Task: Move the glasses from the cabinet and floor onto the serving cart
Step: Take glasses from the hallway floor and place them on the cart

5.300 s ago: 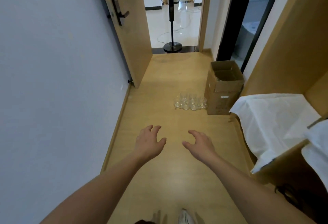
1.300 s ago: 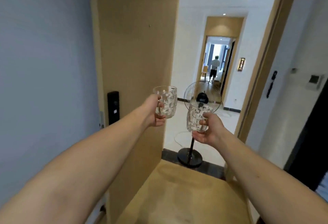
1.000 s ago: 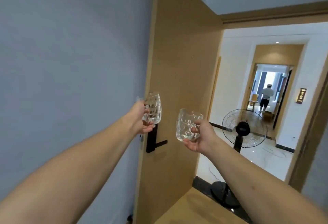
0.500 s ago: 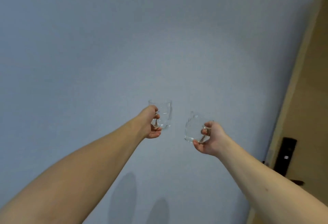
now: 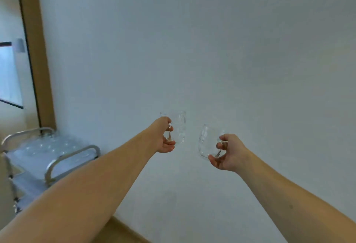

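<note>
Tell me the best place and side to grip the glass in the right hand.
Grip the tilted glass at its handle, from the right, where the right hand already curls fingers through it. The handle juts toward that hand, while the smooth, rounded clear wall would probably offer a less secure hold.

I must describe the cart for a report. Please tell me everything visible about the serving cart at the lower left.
The serving cart stands by the pale wall at the lower left. It looks metallic, with rounded tube handles at both ends and a lower shelf. Its top tray holds several clear glasses, blurred. Neither hand touches it; the left arm hides its near part.
</note>
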A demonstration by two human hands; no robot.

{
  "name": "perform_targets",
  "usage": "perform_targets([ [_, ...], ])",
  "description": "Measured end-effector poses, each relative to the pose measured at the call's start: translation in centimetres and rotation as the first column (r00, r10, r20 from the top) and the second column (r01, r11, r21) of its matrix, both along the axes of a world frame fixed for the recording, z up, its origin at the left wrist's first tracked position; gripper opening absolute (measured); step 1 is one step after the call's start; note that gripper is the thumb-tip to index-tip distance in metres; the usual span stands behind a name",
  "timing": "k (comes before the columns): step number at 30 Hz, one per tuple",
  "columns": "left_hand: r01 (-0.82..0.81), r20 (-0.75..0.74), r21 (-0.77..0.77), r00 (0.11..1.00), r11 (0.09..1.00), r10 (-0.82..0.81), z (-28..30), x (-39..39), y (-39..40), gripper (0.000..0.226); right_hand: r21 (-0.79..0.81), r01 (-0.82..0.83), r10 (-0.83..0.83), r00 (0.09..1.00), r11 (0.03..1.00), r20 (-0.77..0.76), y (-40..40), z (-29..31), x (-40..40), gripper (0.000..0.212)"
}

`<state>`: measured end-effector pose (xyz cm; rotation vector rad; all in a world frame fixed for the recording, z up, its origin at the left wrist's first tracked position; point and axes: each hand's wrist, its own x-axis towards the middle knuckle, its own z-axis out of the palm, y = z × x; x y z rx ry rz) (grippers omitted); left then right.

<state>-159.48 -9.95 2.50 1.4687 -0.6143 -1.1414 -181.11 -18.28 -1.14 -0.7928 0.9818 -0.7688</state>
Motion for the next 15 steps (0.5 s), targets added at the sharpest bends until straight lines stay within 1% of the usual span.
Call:
perform_targets([
  [4,-0.155,-0.031,0.016,0.987,0.988,0.155,-1.9,9.0,2.8,0.024,0.014,-0.147,0.147,0.988,0.989,-0.052,-0.3,-1.1,10.6,0.025],
  [8,-0.304,-0.053,0.056,0.95,0.951,0.307,-4.3,16.9,5.9,0.024,0.06,-0.29,0.295,0.95,0.955,-0.1,-0.1,-3.0,21.2,0.028],
  [11,-0.407,-0.055,0.085,0.909,0.909,0.413,-5.8,22.5,7.8,0.022,0.104,-0.393,0.402,0.911,0.914,-0.093,0.3,-4.8,29.1,0.029],
  [15,-0.534,-0.05,0.114,0.839,0.838,0.541,-7.5,30.2,9.4,0.022,0.157,-0.527,0.543,0.835,0.836,-0.088,1.1,-6.1,38.9,0.033],
])
